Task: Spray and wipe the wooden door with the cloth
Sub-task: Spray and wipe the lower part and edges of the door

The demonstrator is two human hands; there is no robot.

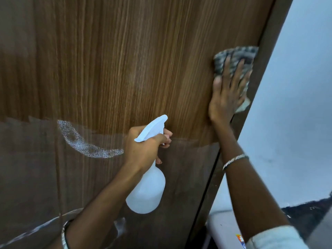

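I see the door [116, 60] filling most of the frame, its wood grain running up and down. My right hand [226, 97] is spread flat in the upper right, fingers straight, pressing the cloth [239, 51] against the door's right edge. The cloth looks soft, light and bunched. I judge it will slide and fold under the palm, so it is best held under a flat hand with the fingers well over it.

My left hand [142, 150] sits at mid-frame, curled round the neck of the spray bottle [147, 193], with fingers in front at the trigger. The bottle is pale plastic, probably light and a little springy in the body, so the neck is the sure place to hold it. The door face looks hard and smooth, and I expect it to be slick where wet. A speckled patch of spray [77, 139] lies at middle left.

The bottle shows no label. A coloured sticker [240, 239] at the lower right is cut off and I cannot read it.
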